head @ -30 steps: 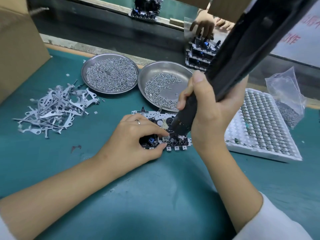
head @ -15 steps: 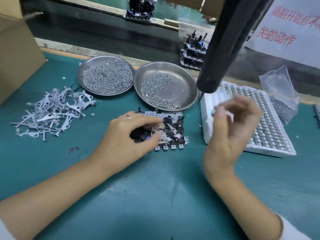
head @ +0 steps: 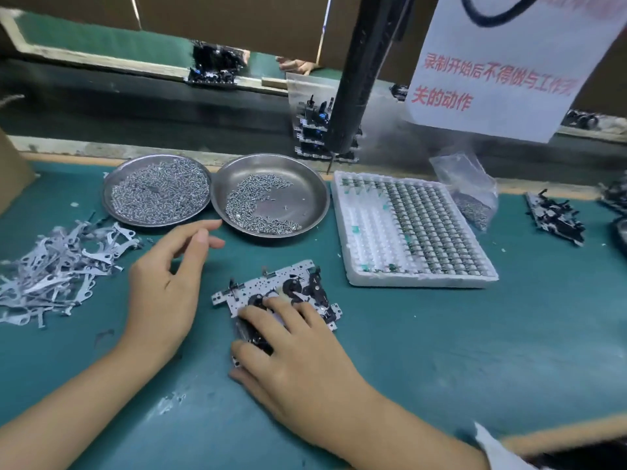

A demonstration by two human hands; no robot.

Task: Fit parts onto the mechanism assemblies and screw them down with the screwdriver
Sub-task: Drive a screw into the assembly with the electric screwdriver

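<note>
Surface: green mat (head: 441,351), scuffed pale near its front edge.
Right hand (head: 291,354): fingers spread flat, pressing on the mechanism assembly (head: 281,296); grips nothing.
Mechanism assembly: lies flat at centre of the surface, tilted, its near half under the right hand.
Left hand (head: 166,286): above the surface left of the assembly, fingers loosely extended, holding nothing, apart from the right hand.
Metal brackets (head: 57,269): loose heap at far left.
Foam tray (head: 410,232): right of the assembly, rows of small cylindrical parts.
Left dish (head: 157,191): round, steel, covered with screws.
Right dish (head: 271,195): touches the left dish; partly covered with screws.
Plastic bag (head: 468,188): behind the tray, small parts inside.
Screwdriver (head: 359,79): hangs upright, untouched, tip above the tray's far edge, hiding part of the stacked assemblies (head: 312,130).
Paper notice (head: 502,66): hangs at upper right, red characters.
</note>
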